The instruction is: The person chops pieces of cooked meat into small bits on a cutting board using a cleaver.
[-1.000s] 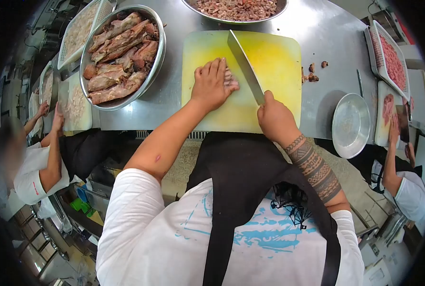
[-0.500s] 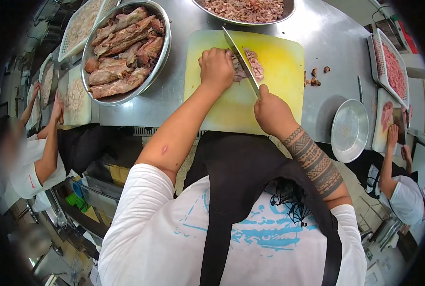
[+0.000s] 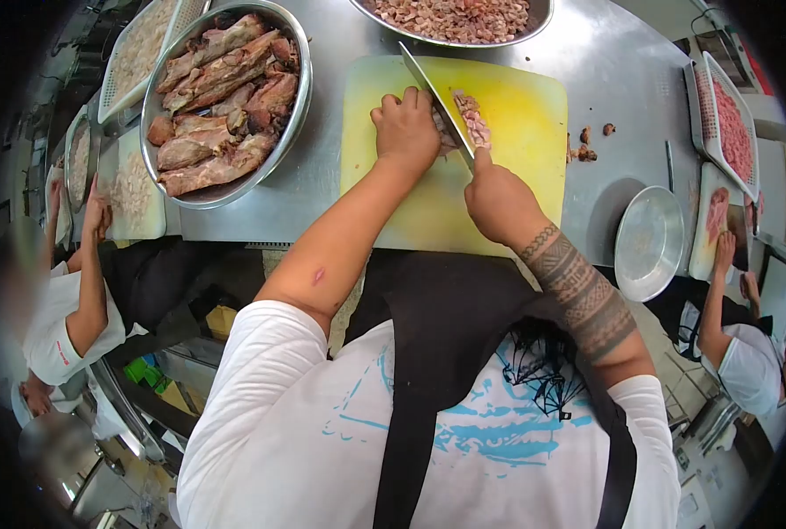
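A yellow cutting board lies at the table's near edge. My right hand grips the handle of a large knife, its blade slanting up to the left. Just left of the blade, my left hand presses down with curled fingers on a piece of meat, mostly hidden beneath the palm and the knife. Cut meat pieces lie in a strip along the blade's right side.
A metal bowl of large browned meat pieces stands left of the board. Another bowl of diced meat is behind it. Scraps and a shallow metal bowl are to the right. Co-workers stand at both sides.
The knife and my right hand have shifted slightly left and up against the meat. My left hand stays pressed on the meat, a little to the right.
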Demonstrator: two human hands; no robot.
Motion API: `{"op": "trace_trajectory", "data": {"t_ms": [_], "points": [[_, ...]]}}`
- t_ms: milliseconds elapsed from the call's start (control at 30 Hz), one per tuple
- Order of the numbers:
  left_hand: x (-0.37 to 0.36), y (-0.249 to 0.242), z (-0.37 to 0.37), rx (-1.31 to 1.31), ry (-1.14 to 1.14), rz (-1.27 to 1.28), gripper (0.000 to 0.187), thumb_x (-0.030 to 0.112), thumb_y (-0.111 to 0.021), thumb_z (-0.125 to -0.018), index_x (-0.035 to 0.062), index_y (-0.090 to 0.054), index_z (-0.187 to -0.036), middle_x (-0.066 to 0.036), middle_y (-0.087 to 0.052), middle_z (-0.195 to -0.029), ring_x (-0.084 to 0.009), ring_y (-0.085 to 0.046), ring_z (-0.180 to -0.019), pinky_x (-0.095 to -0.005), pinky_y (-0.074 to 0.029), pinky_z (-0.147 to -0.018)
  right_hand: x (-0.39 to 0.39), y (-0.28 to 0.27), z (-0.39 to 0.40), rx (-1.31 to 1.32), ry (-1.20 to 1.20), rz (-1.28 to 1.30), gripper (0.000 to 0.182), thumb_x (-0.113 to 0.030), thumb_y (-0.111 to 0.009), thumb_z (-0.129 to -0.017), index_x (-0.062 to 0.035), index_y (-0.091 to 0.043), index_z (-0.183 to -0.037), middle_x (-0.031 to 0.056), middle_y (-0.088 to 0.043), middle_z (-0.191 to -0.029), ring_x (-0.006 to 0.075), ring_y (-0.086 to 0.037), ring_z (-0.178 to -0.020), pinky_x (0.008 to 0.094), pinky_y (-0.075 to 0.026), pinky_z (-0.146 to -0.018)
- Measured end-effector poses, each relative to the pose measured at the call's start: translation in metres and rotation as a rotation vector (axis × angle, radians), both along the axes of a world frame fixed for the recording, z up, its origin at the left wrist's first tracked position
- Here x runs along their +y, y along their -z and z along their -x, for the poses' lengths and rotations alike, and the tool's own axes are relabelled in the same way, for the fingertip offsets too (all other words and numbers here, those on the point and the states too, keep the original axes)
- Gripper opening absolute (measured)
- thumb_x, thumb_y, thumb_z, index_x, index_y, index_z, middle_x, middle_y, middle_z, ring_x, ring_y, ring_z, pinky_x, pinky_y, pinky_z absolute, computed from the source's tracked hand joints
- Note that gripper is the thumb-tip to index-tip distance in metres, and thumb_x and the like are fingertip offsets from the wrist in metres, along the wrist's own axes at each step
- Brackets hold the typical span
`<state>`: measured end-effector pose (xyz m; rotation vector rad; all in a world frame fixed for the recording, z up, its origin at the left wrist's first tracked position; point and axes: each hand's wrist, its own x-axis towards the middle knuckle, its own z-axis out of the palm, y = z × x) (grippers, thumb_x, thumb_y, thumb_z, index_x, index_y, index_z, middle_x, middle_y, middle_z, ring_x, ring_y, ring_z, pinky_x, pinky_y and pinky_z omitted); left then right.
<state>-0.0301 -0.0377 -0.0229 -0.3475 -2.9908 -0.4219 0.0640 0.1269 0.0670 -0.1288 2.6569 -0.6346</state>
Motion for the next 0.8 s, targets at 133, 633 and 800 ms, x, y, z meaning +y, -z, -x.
{"op": "trace_trajectory", "data": {"t_ms": [133, 633, 800], "points": [[0.001, 0.003, -0.002, 0.055, 0.000, -0.020, 0.031, 0.014, -0.055, -0.089, 0.0092, -0.066, -0.117, -0.007, -0.062, -0.118, -0.0327, -0.054, -0.105, -0.0500, -0.039, -0.091, -0.003, -0.039, 0.007, -0.001, -0.003, -0.020, 0.034, -0.011, -0.052, -0.095, 0.0088, -0.049, -0.122, 0.0298, -0.070, -0.085, 0.0467, -0.071, -0.081, 0.0558, -0.056, -0.075], [-0.001, 0.004, -0.003, 0.029, -0.015, -0.056, 0.030, 0.016, -0.059, -0.086, 0.0072, -0.064, -0.115, -0.010, -0.061, -0.118, -0.0352, -0.053, -0.107, -0.0498, -0.039, -0.094, -0.024, -0.002, 0.009, 0.074, 0.082, 0.050, 0.021, -0.008, -0.050, -0.093, 0.0046, -0.053, -0.110, 0.0282, -0.071, -0.084, 0.0461, -0.072, -0.081, 0.0543, -0.058, -0.075], [-0.002, 0.006, 0.000, 0.053, -0.006, -0.083, 0.030, 0.016, -0.059, -0.087, 0.0070, -0.063, -0.115, -0.010, -0.061, -0.118, -0.0356, -0.053, -0.108, -0.0491, -0.039, -0.095, -0.022, -0.037, 0.014, 0.051, 0.043, 0.004, 0.020, -0.008, -0.050, -0.094, 0.0049, -0.053, -0.109, 0.0291, -0.071, -0.085, 0.0457, -0.072, -0.082, 0.0543, -0.058, -0.076]]}}
